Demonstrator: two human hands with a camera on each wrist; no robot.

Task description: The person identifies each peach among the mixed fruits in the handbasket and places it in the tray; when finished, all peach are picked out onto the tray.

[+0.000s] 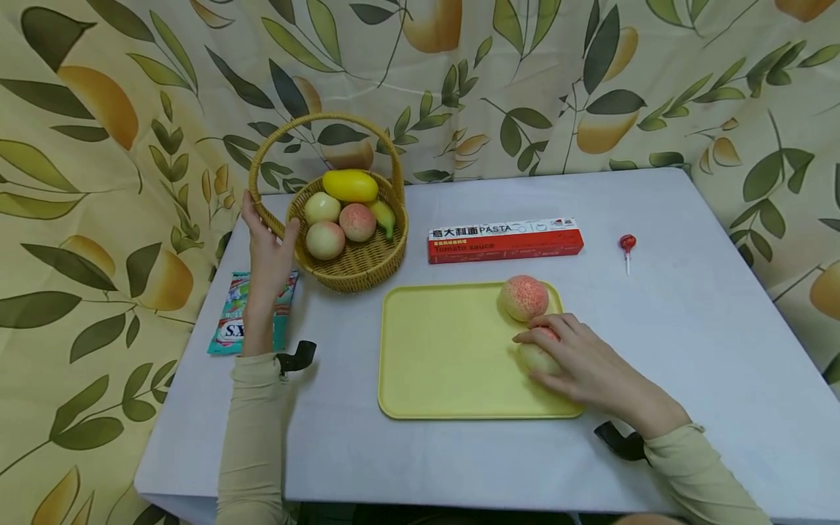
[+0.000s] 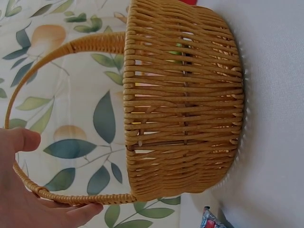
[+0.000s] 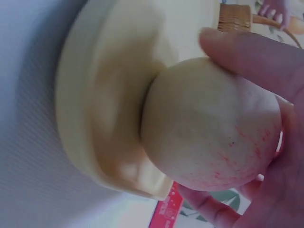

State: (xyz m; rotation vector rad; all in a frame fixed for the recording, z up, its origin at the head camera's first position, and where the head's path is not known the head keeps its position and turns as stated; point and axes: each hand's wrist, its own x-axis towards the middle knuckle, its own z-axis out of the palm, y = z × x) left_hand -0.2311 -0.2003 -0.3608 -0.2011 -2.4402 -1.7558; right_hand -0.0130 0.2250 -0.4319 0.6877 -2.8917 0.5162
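A wicker basket point(image 1: 351, 277) stands at the back left, holding two peaches point(image 1: 357, 222), a pale round fruit point(image 1: 322, 208), a yellow oblong fruit point(image 1: 351, 187) and a banana point(image 1: 383, 217). My left hand point(image 1: 269, 251) is at its handle point(image 2: 90, 43), which passes between the spread thumb and the fairly straight fingers. Over the right part of the yellow tray point(image 1: 446, 357), my right hand point(image 1: 584, 361) grips a peach point(image 3: 204, 123) between thumb and fingers. Another peach point(image 1: 524, 297) sits just behind it, near the tray's back right corner.
Behind the tray lies a red and white pasta box point(image 1: 505, 242). Farther right is a red lollipop point(image 1: 627, 244). A teal snack packet point(image 1: 226, 321) lies partly under the left forearm. A leaf-patterned cloth point(image 1: 485, 95) hangs along the table's back edge.
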